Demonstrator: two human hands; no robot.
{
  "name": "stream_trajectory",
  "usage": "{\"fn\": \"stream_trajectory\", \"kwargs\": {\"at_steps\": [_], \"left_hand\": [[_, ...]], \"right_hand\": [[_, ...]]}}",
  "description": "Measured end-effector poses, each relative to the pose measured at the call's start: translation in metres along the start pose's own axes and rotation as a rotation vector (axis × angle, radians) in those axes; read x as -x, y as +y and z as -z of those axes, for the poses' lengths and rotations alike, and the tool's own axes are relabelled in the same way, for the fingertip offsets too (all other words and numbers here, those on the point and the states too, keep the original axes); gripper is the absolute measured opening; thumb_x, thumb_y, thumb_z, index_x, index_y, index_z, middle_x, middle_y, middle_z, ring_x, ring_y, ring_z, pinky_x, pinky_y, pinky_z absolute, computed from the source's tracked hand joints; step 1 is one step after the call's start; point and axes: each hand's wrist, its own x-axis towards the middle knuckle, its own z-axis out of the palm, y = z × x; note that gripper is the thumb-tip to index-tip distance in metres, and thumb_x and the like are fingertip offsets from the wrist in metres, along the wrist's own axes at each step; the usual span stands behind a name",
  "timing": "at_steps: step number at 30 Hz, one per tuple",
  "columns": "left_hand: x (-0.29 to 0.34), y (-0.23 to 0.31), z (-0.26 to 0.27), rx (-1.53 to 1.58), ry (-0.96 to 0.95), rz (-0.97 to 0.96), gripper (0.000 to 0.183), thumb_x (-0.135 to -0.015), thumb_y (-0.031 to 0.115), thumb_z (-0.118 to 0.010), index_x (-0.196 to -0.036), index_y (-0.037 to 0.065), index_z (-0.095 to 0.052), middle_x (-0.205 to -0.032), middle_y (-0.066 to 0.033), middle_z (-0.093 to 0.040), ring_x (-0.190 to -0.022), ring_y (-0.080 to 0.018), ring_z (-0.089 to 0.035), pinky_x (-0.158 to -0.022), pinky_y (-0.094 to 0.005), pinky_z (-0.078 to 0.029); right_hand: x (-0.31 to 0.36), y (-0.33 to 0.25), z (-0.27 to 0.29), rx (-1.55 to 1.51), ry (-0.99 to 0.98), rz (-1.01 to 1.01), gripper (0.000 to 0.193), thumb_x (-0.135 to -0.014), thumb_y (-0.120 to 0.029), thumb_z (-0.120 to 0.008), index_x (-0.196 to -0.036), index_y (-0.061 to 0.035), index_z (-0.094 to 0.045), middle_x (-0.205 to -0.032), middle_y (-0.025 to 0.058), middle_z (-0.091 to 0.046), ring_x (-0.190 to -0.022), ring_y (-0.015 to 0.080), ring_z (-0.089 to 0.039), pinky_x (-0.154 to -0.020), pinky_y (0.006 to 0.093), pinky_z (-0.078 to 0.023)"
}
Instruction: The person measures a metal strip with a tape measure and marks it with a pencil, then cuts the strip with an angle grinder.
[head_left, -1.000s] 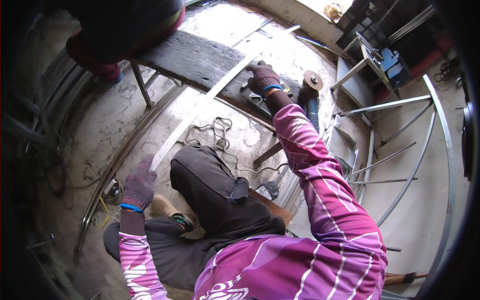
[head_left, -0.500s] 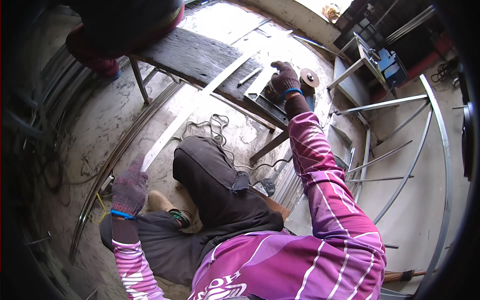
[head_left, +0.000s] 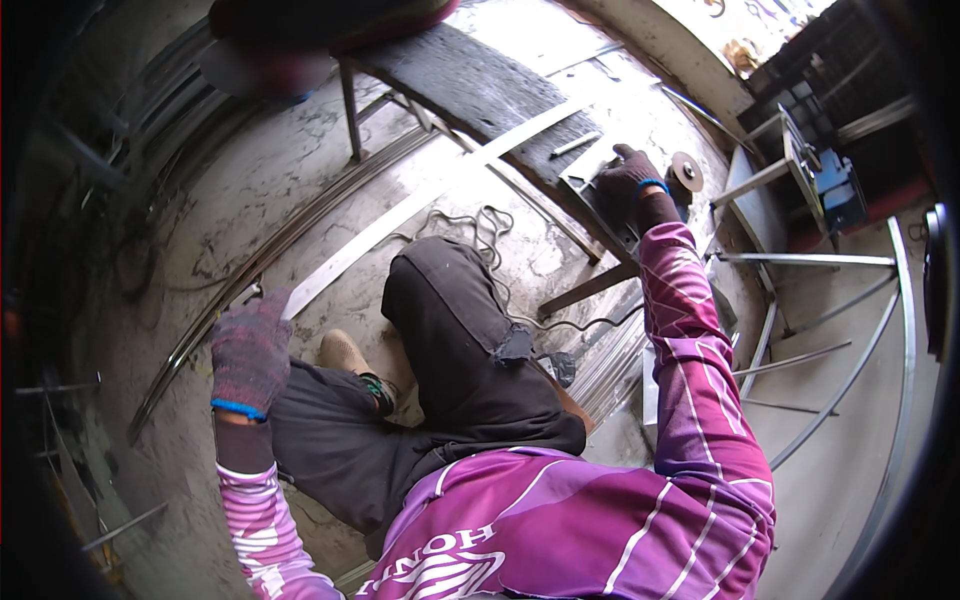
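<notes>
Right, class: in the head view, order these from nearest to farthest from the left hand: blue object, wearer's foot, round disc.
1. Wearer's foot, just right of the left hand.
2. Round disc, upper right, beside the right hand.
3. Blue object, farther right, beyond the disc.

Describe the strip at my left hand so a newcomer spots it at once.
Find the dark bench near the top. A flat strip crosses it, slanting down to the gloved left hand. Unlike the darker, thinner rods grouped on the floor, it is pale and broad.
</notes>
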Motion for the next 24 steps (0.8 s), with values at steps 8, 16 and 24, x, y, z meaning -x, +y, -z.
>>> {"fn": "stream_trajectory", "kwargs": {"at_steps": [8, 16, 24], "left_hand": [[-0.008, 0.015, -0.001, -0.041, -0.052, 0.148, 0.036, -0.089, 0.008, -0.061, -0.125, 0.005, -0.060, -0.113, -0.0195, -0.065, -0.106, -0.0401, -0.063, -0.089, -0.0501, -0.052], [-0.009, 0.022, 0.008, -0.048, 0.115, 0.068, 0.037, -0.087, 0.010, -0.060, -0.123, 0.007, -0.061, -0.106, -0.0160, -0.064, -0.099, -0.0367, -0.066, -0.084, -0.0491, -0.052], [0.016, 0.018, -0.062, 0.302, -0.006, 0.187, 0.045, -0.091, 0.010, -0.057, -0.136, 0.012, -0.060, -0.117, -0.0195, -0.064, -0.104, -0.0407, -0.064, -0.090, -0.0508, -0.052]], "right_hand": [[0.074, -0.044, 0.008, -1.100, 0.071, 0.212, 0.054, -0.086, -0.002, -0.070, -0.134, 0.0047, -0.046, -0.088, 0.0162, -0.070, -0.072, 0.0294, -0.071, -0.066, 0.0417, -0.061], [0.179, -0.226, -0.030, -1.418, -0.250, 0.656, 0.035, -0.090, 0.000, -0.075, -0.113, -0.0008, -0.048, -0.093, 0.0233, -0.071, -0.082, 0.0316, -0.076, -0.075, 0.0405, -0.065], [0.205, -0.298, -0.091, -1.039, -0.398, 0.555, 0.048, -0.076, -0.017, -0.087, -0.111, 0.0000, -0.059, -0.099, 0.0090, -0.066, -0.099, 0.0165, -0.063, -0.090, 0.0351, -0.055]]}}
